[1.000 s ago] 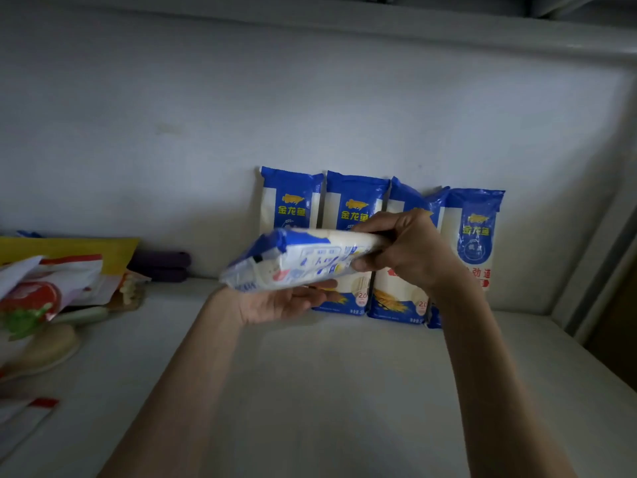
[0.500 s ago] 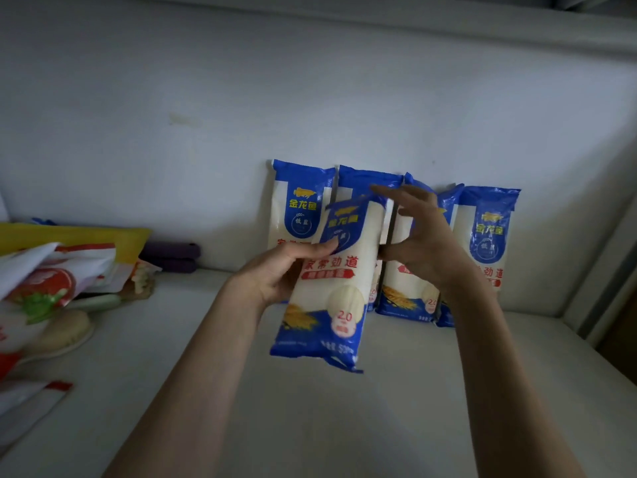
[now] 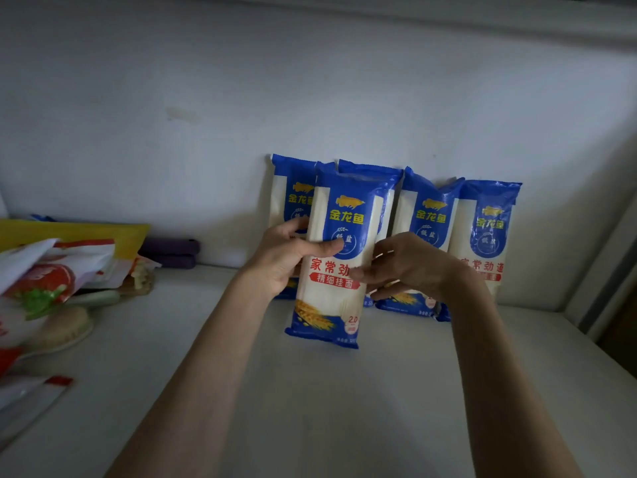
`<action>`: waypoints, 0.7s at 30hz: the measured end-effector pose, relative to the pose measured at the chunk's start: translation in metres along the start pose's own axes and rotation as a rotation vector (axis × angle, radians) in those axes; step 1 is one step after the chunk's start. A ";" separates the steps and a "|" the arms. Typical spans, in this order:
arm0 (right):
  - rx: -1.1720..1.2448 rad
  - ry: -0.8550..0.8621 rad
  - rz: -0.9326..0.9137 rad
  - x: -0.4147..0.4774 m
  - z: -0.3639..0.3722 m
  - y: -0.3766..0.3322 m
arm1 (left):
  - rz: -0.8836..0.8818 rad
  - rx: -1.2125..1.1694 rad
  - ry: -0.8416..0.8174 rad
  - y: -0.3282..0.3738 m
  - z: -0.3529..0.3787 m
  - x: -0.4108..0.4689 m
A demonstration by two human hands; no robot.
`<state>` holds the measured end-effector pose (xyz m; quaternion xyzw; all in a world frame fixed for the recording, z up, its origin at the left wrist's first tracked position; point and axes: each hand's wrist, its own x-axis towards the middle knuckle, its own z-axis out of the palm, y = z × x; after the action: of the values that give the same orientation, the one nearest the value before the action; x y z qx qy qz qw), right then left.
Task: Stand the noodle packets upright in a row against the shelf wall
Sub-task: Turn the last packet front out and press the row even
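Several blue-and-white noodle packets lean upright in a row against the pale shelf wall [image 3: 310, 98]; the rightmost packet [image 3: 487, 232] and its neighbour [image 3: 425, 215] show clearly. In front of the row I hold one more noodle packet [image 3: 339, 260] upright, label facing me, its bottom edge near the shelf floor. My left hand [image 3: 287, 260] grips its left side with the thumb across the front. My right hand [image 3: 405, 267] touches its right edge with fingers spread. The held packet hides much of the two left packets behind it.
At the left lie a yellow packet [image 3: 69, 232], red-and-white food bags [image 3: 48, 270] and a pale plate [image 3: 58, 332]. A dark purple object [image 3: 170, 253] sits against the wall. The shelf's side wall [image 3: 606, 270] rises at the right.
The held packet went from lying sideways in both hands to standing upright, label forward, and has moved closer to the row. My right hand has slid from its end to its right edge.
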<state>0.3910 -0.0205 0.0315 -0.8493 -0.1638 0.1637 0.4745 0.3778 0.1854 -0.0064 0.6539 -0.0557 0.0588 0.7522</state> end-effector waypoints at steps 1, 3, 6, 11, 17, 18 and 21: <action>-0.014 -0.011 0.017 0.002 0.002 0.001 | -0.001 0.001 0.008 -0.001 0.000 0.000; -0.062 -0.071 0.060 0.006 0.010 0.002 | -0.010 -0.009 0.011 -0.002 0.000 0.001; -0.086 -0.156 0.093 0.011 0.025 0.007 | -0.019 -0.005 0.011 -0.002 -0.005 0.001; -0.075 -0.070 -0.047 0.018 0.039 0.011 | 0.012 0.079 0.027 0.001 -0.025 0.002; -0.051 -0.039 -0.098 0.022 0.044 0.014 | -0.118 0.240 -0.204 -0.001 -0.040 -0.002; -0.053 -0.045 -0.098 0.022 0.043 0.014 | -0.144 0.323 -0.245 -0.004 -0.040 -0.003; -0.054 -0.068 -0.065 0.022 0.039 0.014 | -0.110 0.428 -0.230 -0.009 -0.035 -0.003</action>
<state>0.3952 0.0110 -0.0024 -0.8499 -0.2114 0.1725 0.4508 0.3768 0.2183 -0.0208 0.8027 -0.0917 -0.0467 0.5875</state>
